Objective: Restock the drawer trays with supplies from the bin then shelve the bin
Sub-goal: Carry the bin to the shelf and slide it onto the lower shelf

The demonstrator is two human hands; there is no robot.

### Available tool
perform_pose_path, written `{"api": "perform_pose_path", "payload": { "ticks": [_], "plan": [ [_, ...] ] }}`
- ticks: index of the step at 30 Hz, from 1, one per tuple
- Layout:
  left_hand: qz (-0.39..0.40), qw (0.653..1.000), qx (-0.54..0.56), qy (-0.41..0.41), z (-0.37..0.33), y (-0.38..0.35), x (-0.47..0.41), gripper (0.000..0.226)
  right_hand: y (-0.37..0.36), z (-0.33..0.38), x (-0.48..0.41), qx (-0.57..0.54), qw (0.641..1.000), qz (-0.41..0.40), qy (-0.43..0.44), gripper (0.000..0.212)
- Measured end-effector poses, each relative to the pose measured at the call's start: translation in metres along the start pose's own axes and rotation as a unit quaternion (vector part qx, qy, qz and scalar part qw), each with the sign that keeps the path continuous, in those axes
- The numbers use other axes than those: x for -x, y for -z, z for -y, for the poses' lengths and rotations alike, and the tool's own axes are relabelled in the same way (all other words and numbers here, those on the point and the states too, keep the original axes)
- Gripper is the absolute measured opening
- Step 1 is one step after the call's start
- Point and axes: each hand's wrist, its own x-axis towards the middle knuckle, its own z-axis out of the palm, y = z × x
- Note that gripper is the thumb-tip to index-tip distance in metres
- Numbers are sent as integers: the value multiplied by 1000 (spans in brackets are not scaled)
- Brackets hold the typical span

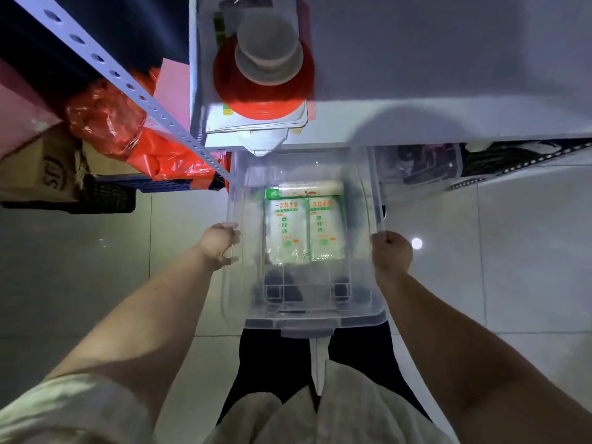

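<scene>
A clear plastic bin point(307, 318) is held level in front of me, its far end under the white shelf point(416, 120). My left hand point(219, 243) grips the bin's left rim and my right hand point(392, 253) grips its right rim. Inside lie two green-and-white packets point(304, 230) side by side and a pale roll point(309, 188) across their far end.
On the shelf stands a red spool with a grey core point(264, 75) on flat packets. Left are a perforated metal upright point(128, 84), orange plastic bags point(128, 133), a cardboard box point(41, 168) and a dark crate point(109, 197). Another clear bin point(419, 168) sits right. Tiled floor below.
</scene>
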Motion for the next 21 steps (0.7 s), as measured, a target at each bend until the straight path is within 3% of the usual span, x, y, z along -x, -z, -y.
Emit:
{"api": "perform_pose_path", "payload": {
  "ticks": [5, 8, 11, 14, 18, 21],
  "plan": [
    [33, 999, -6, 13, -26, 19, -43, 17, -43, 20, -27, -49, 997, 8, -61, 15],
    [51, 998, -23, 9, -42, 27, -70, 25, -67, 25, -50, -82, 990, 43, -104, 27],
    [43, 999, -19, 9, -52, 30, -95, 23, -86, 26, -69, -102, 985, 80, -115, 9],
    [48, 999, -15, -5, -56, 25, -109, 21, -95, 24, -84, -135, 979, 94, -121, 9],
    [29, 999, 3, -22, -58, 13, -130, 22, -95, 11, -90, -175, 965, 125, -148, 28],
    [11, 999, 18, -37, -63, 6, -144, 26, -87, -18, -75, -203, 948, 147, -195, 30]
  ]
}}
